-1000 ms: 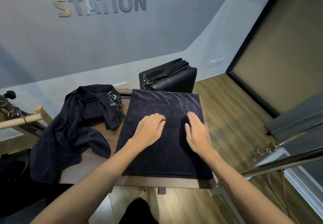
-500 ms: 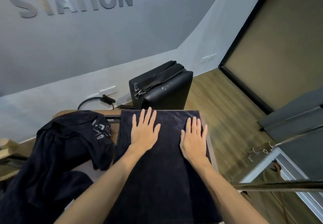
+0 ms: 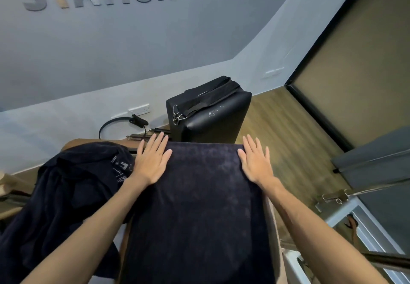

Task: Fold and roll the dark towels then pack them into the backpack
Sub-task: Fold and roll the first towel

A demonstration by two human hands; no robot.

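Presently, folded towel (image 3: pixel 199 206): flat on table (image 3: pixel 274 224), crumpled dark towel (image 3: pixel 66 195) beside it.
Left hand (image 3: pixel 152 161): fingers straight, pressing towel's far left corner.
Right hand (image 3: pixel 255 161): flat, pressing far right corner.

Two hands are showing: left hand (image 3: pixel 152 161) and right hand (image 3: pixel 255 161), both lying flat. Two dark towels are lying on one table (image 3: pixel 274 221): one flat towel (image 3: pixel 195 212) and one crumpled towel (image 3: pixel 66 192) with pale lettering. One black bag (image 3: pixel 213 117) is standing beyond. One wall socket (image 3: pixel 139 109) and one black cable (image 3: pixel 115 122) are showing.
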